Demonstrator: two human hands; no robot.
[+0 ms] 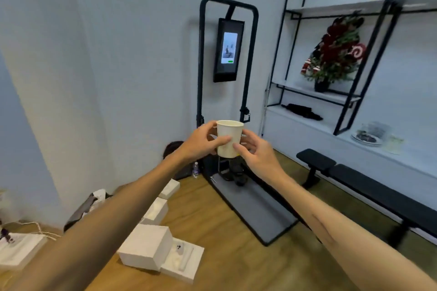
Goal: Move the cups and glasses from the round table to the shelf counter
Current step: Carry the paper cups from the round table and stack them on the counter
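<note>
Both arms out front, both hands on one white paper cup (229, 138), held upright in mid-air at frame centre, well clear of any surface. Left hand (201, 143) wraps it from 9 o'clock, thumb across the near face; right hand (256, 156) closes on it from 4 o'clock, fingertips on the lower wall and base. Small yellow bit shows at the cup's bottom edge under the right fingers, can't tell what it is. Shelf counter (331, 130) runs along the wall at 3 o'clock, well apart from the cup; on it a dark cloth-like item (303, 111), further along a plate (366, 138) with clear glassware (378, 129) just beside it, blurred. Potted red-green arrangement (335, 52) on the shelf above. Behind the cup at 12 o'clock, black frame stand with lit screen (228, 49). Black bench (369, 186) at 4 o'clock on the wood floor. White boxes (146, 245) at 7 o'clock. Round table not identifiable from this view.
</note>
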